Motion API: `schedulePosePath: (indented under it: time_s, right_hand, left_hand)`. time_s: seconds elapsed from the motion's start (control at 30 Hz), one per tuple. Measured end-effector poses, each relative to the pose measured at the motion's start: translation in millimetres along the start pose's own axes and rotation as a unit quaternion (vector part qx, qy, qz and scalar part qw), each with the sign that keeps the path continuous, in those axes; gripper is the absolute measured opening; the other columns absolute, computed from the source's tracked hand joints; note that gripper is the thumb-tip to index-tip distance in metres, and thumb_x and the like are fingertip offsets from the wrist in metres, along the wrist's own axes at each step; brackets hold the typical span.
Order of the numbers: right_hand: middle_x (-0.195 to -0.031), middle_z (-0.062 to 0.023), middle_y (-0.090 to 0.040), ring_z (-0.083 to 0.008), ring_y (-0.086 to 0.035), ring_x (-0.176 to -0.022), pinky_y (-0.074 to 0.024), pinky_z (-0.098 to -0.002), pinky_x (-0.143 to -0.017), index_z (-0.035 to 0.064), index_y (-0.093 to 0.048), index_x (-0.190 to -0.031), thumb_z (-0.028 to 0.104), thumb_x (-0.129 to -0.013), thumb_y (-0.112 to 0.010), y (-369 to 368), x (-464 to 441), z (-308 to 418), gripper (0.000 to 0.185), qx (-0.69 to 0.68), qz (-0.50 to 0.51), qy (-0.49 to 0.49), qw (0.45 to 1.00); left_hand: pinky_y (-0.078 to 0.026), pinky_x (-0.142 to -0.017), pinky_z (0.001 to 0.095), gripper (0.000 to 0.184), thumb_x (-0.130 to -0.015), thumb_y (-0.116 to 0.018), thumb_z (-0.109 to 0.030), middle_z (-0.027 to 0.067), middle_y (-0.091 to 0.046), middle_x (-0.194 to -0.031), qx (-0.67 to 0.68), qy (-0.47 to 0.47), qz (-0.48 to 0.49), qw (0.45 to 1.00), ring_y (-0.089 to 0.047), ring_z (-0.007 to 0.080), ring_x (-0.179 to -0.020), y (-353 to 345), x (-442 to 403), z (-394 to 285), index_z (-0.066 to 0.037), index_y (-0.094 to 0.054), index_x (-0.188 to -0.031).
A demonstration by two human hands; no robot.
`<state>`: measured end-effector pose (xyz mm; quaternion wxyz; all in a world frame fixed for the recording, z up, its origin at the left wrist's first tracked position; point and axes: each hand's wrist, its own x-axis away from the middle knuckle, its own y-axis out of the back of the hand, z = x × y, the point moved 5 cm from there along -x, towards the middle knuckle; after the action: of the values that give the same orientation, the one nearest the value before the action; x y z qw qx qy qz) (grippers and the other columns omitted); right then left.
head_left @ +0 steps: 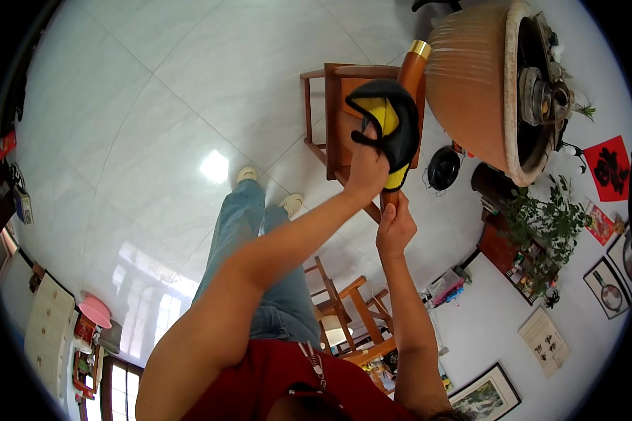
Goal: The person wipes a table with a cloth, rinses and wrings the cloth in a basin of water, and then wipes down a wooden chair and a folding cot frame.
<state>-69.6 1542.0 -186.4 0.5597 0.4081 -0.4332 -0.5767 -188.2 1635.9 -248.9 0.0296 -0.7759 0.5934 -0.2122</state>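
Observation:
A brown wooden rod (410, 70) with a gold-coloured end cap slants up over a wooden chair. Wrapped around its middle is a black and yellow piece of fabric (400, 119), slightly blurred, which hides that stretch of the rod. My left hand (369, 167) is closed on the fabric's near edge; some of its fingers are hidden by the black part. Below it, my right hand (397, 226) grips the rod's near end. The wooden chair (336, 112) stands directly behind the rod and fabric.
A large clay pot (463, 84) stands right of the chair. A round black object (443, 168) lies on the floor near it. A leafy plant (548, 217) is by the right wall, and more wooden furniture (361, 316) stands between my arms.

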Motion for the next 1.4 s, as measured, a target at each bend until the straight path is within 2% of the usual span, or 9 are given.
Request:
schedulePosePath:
  time_s: [0.2, 0.33, 0.4, 0.57, 0.7, 0.8, 0.93, 1.1, 1.4]
  right_hand:
    - [-0.078, -0.0166, -0.068, -0.0347, -0.065, -0.065, -0.0503, -0.0402, -0.057, 0.004, -0.062, -0.119, 0.034, -0.102, -0.044, 1.7, 2.4, -1.5, 0.039, 0.012, -0.012, 0.016, 1.0]
    - [-0.079, -0.015, -0.068, -0.033, -0.065, -0.064, -0.0503, -0.0399, -0.057, 0.0046, -0.062, -0.119, 0.034, -0.102, -0.043, 4.9, 1.7, 0.8, 0.039, -0.007, -0.015, 0.009, 1.0]
    - [-0.08, -0.0146, -0.069, -0.0323, -0.066, -0.064, -0.0505, -0.0397, -0.058, 0.0047, -0.062, -0.118, 0.034, -0.102, -0.043, 4.5, 1.5, 0.0, 0.038, -0.004, -0.013, 0.011, 1.0]
    - [-0.083, -0.0148, -0.069, -0.032, -0.066, -0.066, -0.0512, -0.039, -0.059, 0.0041, -0.062, -0.118, 0.033, -0.102, -0.044, 3.5, 1.9, 0.3, 0.038, -0.009, -0.005, 0.004, 1.0]
    - [-0.084, -0.0152, -0.069, -0.0323, -0.067, -0.067, -0.0516, -0.0388, -0.06, 0.0032, -0.062, -0.117, 0.033, -0.102, -0.045, 3.6, 1.6, 1.4, 0.038, -0.011, -0.011, 0.006, 1.0]
    - [-0.084, -0.0153, -0.069, -0.0322, -0.067, -0.067, -0.0517, -0.0387, -0.06, 0.0029, -0.062, -0.117, 0.034, -0.102, -0.044, 4.4, 1.8, 0.4, 0.039, -0.018, -0.007, 0.003, 1.0]
    - [-0.084, -0.0152, -0.069, -0.0317, -0.067, -0.067, -0.0514, -0.0383, -0.06, 0.0025, -0.062, -0.117, 0.036, -0.102, -0.044, 4.0, 0.7, 3.5, 0.041, -0.026, -0.01, 0.004, 1.0]
    - [-0.083, -0.0153, -0.069, -0.0319, -0.066, -0.067, -0.0508, -0.0379, -0.059, 0.0018, -0.062, -0.117, 0.038, -0.103, -0.043, 5.3, 2.9, -3.1, 0.044, -0.029, -0.005, 0.001, 1.0]
    - [-0.087, -0.0156, -0.069, -0.032, -0.065, -0.068, -0.0503, -0.0385, -0.06, 0.0008, -0.062, -0.117, 0.036, -0.102, -0.044, 5.9, 5.1, -3.5, 0.042, -0.044, -0.002, 0.01, 0.999]
  left_hand:
    - [-0.048, -0.087, 0.0352, 0.031, -0.088, -0.047, 0.003, 0.0184, -0.068, -0.106, -0.051, -0.006, -0.082, 0.995, -0.065, 0.0301, -0.099, 12.7, -11.5, 12.8, 0.002, -0.056, -0.118]
    - [-0.05, -0.096, 0.0337, 0.029, -0.099, -0.049, -0.016, 0.0058, -0.065, -0.119, 0.425, 0.268, -0.015, 0.864, -0.064, 0.0197, -0.105, 36.3, -33.1, 28.4, -0.004, -0.06, -0.123]
    - [-0.048, -0.103, 0.0373, 0.034, -0.101, -0.05, -0.024, 0.0079, -0.063, -0.124, 0.495, 0.254, 0.014, 0.831, -0.061, 0.0208, -0.113, 67.5, -40.4, 51.5, -0.002, -0.057, -0.127]
    - [-0.042, -0.109, 0.0345, 0.042, -0.102, -0.051, -0.024, 0.0066, -0.055, -0.137, 0.474, 0.224, -0.044, 0.851, -0.054, 0.0185, -0.123, 118.0, -25.4, 106.3, -0.003, -0.048, -0.138]
    - [-0.035, -0.111, 0.0302, 0.047, -0.104, -0.046, -0.021, 0.0028, -0.043, -0.148, 0.467, 0.305, -0.009, 0.83, -0.043, 0.0157, -0.132, 21.2, 9.7, 98.4, -0.007, -0.038, -0.148]
    - [-0.033, -0.108, 0.0314, 0.05, -0.099, -0.044, -0.022, 0.0026, -0.042, -0.141, 0.286, 0.209, -0.013, 0.935, -0.04, 0.0164, -0.13, -2.6, 14.0, 97.7, -0.012, -0.034, -0.147]
    - [-0.045, -0.092, 0.038, 0.035, -0.1, -0.042, -0.032, 0.0056, -0.052, -0.113, 0.226, 0.364, -0.048, 0.902, -0.049, 0.0183, -0.105, 15.4, -24.9, 167.5, -0.01, -0.045, -0.126]
    - [-0.044, -0.09, 0.0293, 0.033, -0.099, -0.041, -0.024, 0.002, -0.056, -0.104, 0.129, 0.353, -0.076, 0.923, -0.052, 0.0149, -0.101, 30.1, -31.0, 208.3, -0.009, -0.047, -0.128]
    - [-0.052, -0.083, 0.031, 0.035, -0.096, -0.043, -0.01, 0.0064, -0.061, -0.11, 0.334, 0.364, -0.117, 0.862, -0.062, 0.0194, -0.093, 54.3, 27.4, 106.3, -0.008, -0.049, -0.13]
